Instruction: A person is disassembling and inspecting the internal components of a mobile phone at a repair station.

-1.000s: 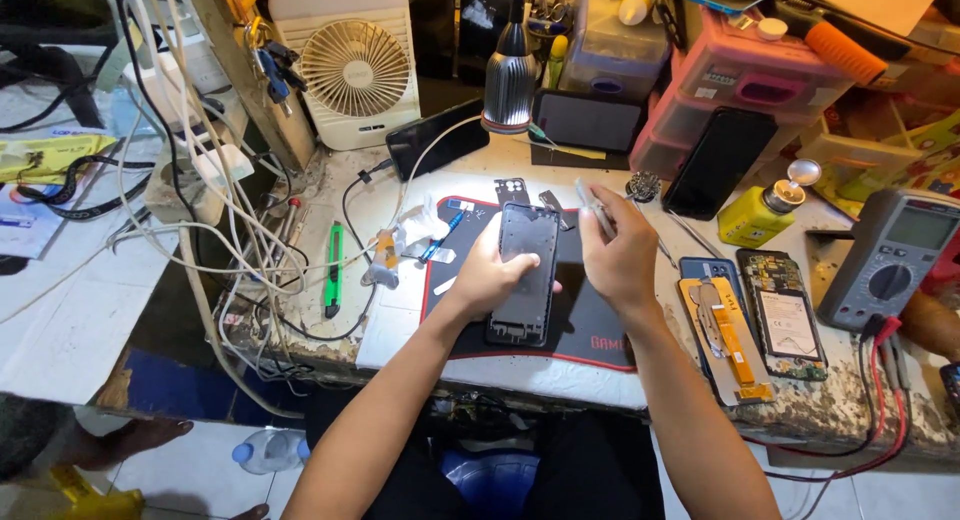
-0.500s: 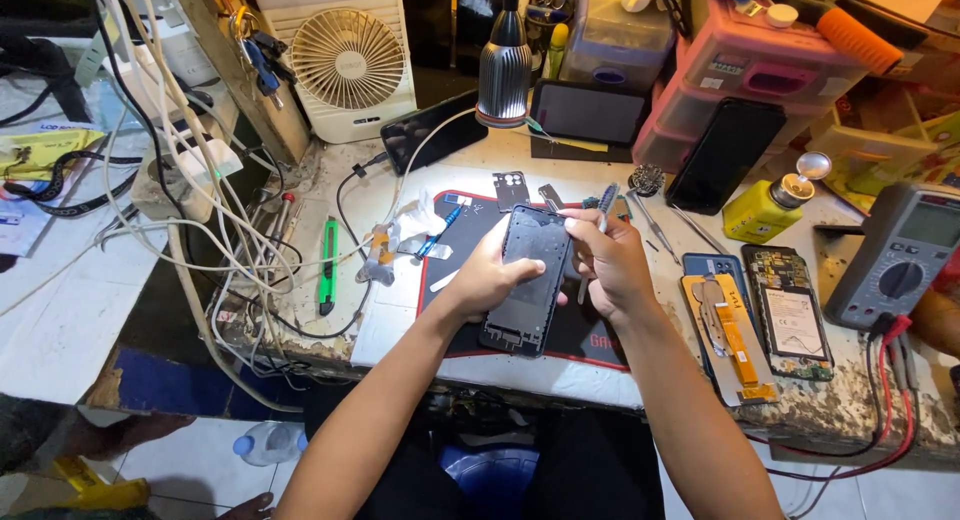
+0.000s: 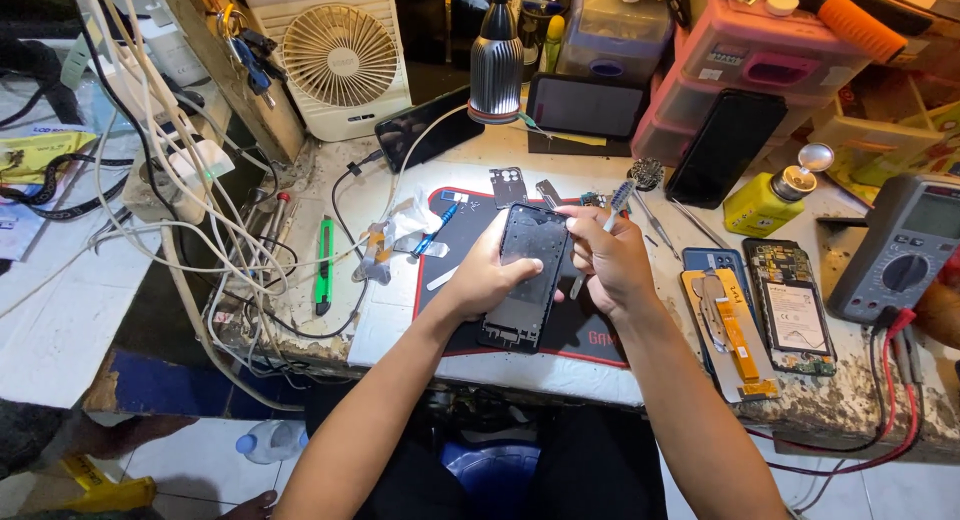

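Hands (image 3: 480,280) (image 3: 610,260) grip phone (image 3: 527,275) and, seemingly, tweezers (image 3: 610,205), beside opened phone (image 3: 795,305).

phone: black smartphone (image 3: 528,278), slim rectangular slab, dark glossy face up, long axis running away from the person and tilted slightly to the right
phone position: on a dark mat (image 3: 590,330) with a red edge, on the bench (image 3: 520,365), near its front edge
phone hold: left hand (image 3: 483,278) grips its left side, thumb across the face
tool: thin metal tweezers (image 3: 600,235) with a grey handle, held in the right hand (image 3: 612,260), slanted beside the phone's upper right edge
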